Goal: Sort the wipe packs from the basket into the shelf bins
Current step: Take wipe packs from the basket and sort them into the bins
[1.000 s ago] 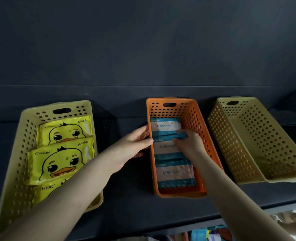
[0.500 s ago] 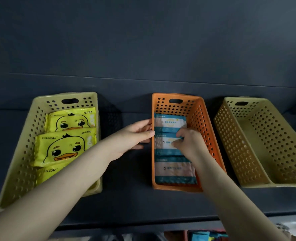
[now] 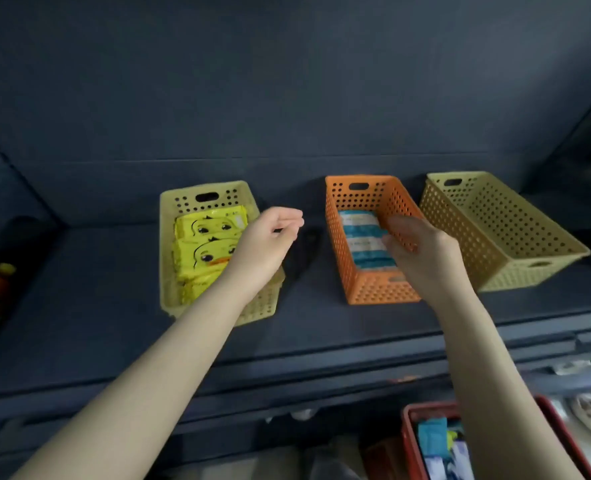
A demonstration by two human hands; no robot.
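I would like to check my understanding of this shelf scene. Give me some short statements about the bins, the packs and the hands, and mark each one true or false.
1. The orange bin holds blue-and-white packs. True.
2. The duck packs lie in the bin on the far right. False: they lie in the left yellow bin; the right yellow bin shows no packs.
3. The left hand grips a pack. False: its fingers are loosely curled and hold nothing.
4. The right hand is over the orange bin. True.
5. A red basket sits below the shelf. True.
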